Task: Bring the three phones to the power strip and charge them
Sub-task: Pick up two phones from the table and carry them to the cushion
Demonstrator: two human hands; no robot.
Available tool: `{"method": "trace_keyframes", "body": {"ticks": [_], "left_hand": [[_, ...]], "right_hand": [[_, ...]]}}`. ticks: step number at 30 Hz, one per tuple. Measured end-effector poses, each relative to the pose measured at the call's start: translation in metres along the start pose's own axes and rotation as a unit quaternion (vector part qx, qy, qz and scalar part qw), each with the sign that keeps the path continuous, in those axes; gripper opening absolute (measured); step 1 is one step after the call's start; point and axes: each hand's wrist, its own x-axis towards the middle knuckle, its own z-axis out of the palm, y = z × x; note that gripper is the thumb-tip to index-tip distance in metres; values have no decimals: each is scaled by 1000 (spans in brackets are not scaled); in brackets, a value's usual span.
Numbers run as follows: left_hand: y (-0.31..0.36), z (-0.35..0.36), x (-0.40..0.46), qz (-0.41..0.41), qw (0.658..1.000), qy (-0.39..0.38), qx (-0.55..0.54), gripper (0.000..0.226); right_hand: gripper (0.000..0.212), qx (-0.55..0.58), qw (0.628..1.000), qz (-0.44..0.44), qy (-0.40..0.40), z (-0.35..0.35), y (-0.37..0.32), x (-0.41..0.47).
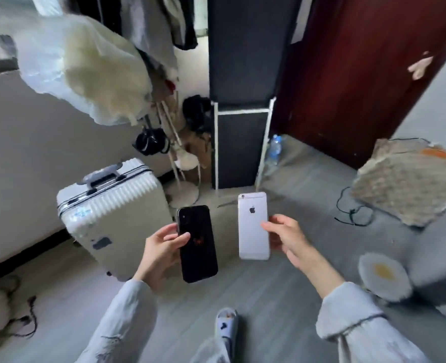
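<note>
The person stands on a grey floor [282, 289] with a phone in each of the two hands, so this looks like the carrying step, before any charging. The left hand [161, 251] grips a black phone [198, 244] along its left edge, thumb laid across the back, fingers curled round behind it. The right hand [286, 238] pinches a white phone [253, 226] at its right edge, back side up, with the fingers bent round the rim. Both phones are held out in front at about the same height, apart from each other.

Only two phones show; a third is nowhere in view, and no power strip can be made out either. A dark cable [352, 213] lies on the floor at the right, near a woven box [405, 184], and it may lead to a socket, though the frame is too soft there to tell.

A pale suitcase [111, 213] stands to the left, and a dark door [360, 74] is far right.

The next move calls for finding the strip and the third phone, keeping both grips firm while walking, then freeing one hand to plug in cables.
</note>
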Motion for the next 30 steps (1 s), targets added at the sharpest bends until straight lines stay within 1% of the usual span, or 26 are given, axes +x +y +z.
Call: {"method": "trace_keyframes", "body": {"ticks": [4,8,11,15,19,23,26,30], "left_hand": [[25,87,91,-6,997,-77,23,24],[51,187,164,-9,989,-140,53,21],[61,264,202,-23,977,-194,84,26],[60,363,243,-44,961,-241,126,28],[51,454,284,-56,952,-260,154,24],[50,544,321,-66,955,-248,151,25],[53,617,344,-80,952,-258,144,29],[55,695,373,-88,951,-259,142,27]], "right_hand": [[16,51,996,-9,75,-69,-32,66],[12,85,985,-9,146,-142,-57,112],[6,103,974,-6,202,-202,-68,133],[8,138,953,1,271,-282,-70,165],[9,158,940,22,301,-360,-73,212],[9,173,933,34,312,-440,-88,256],[10,187,927,41,323,-508,-107,284],[7,178,922,44,340,-582,-129,322]]}}
